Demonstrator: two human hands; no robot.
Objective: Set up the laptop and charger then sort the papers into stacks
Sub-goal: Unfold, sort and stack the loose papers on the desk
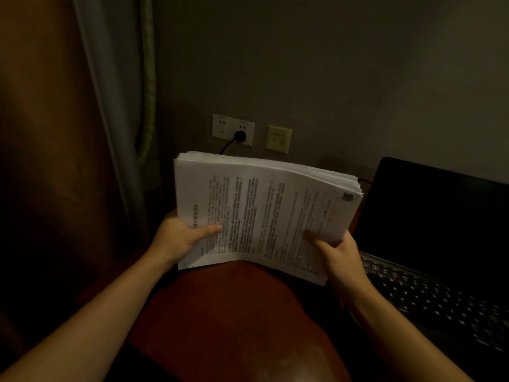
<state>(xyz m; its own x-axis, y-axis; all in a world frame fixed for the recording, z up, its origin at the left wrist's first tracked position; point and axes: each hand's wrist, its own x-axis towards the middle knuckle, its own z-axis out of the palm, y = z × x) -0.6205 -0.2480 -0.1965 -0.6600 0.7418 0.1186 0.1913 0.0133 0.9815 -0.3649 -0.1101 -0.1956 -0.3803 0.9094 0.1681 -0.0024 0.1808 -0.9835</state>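
Laptop [440,244] open, plug [240,135] in — now sorting: both grips, left hand [179,238] and right hand [340,253], hold the paper stack [261,210]; next, peel off top sheets.

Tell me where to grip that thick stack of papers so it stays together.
Grip the paper stack at its near edge, coming from both sides as the left hand and right hand do: thumbs on top, fingers underneath. It is thick, loose and sagging, so one hand likely won't hold.

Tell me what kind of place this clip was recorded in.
Probably a dim hotel room or bedroom corner. Heavy curtains hang at the left, wall sockets sit just above a reddish table, and an open laptop stands beside the papers.
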